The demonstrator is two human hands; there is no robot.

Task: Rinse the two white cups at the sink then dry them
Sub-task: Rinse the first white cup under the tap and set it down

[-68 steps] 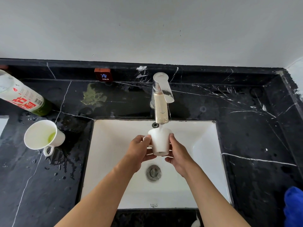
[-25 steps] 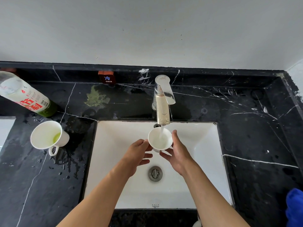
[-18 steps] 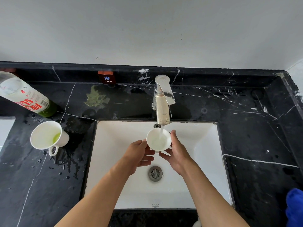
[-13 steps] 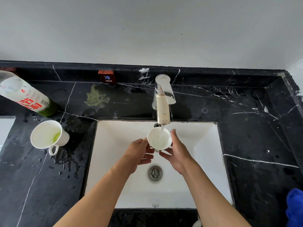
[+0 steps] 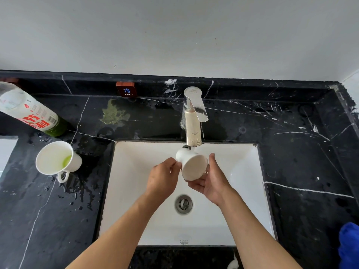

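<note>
Both hands are over the white sink [image 5: 242,171], right under the faucet [image 5: 192,121]. The cup in hand [image 5: 192,166] is tipped over, base pointing toward the camera and the mouth facing away and down toward the spout end. The left hand [image 5: 162,181] has its fingers curled in at the cup's left side, looks like it's pinching the rim or handle there, though the exact contact spot is hidden. The right hand [image 5: 212,181] is fairly open, palm up, fingers cupped loosely under and beside the cup with the thumb sticking up along its right side, so it's cradling it more than gripping.

The second white cup [image 5: 56,159] sits on the wet black counter [image 5: 301,152] left of the sink, well apart from the hands, handle facing the camera, with a bit of green liquid inside. Behind it there's a spray can [image 5: 31,113] with red lettering. A blue cloth [image 5: 349,247] peeks in at the bottom right edge.
</note>
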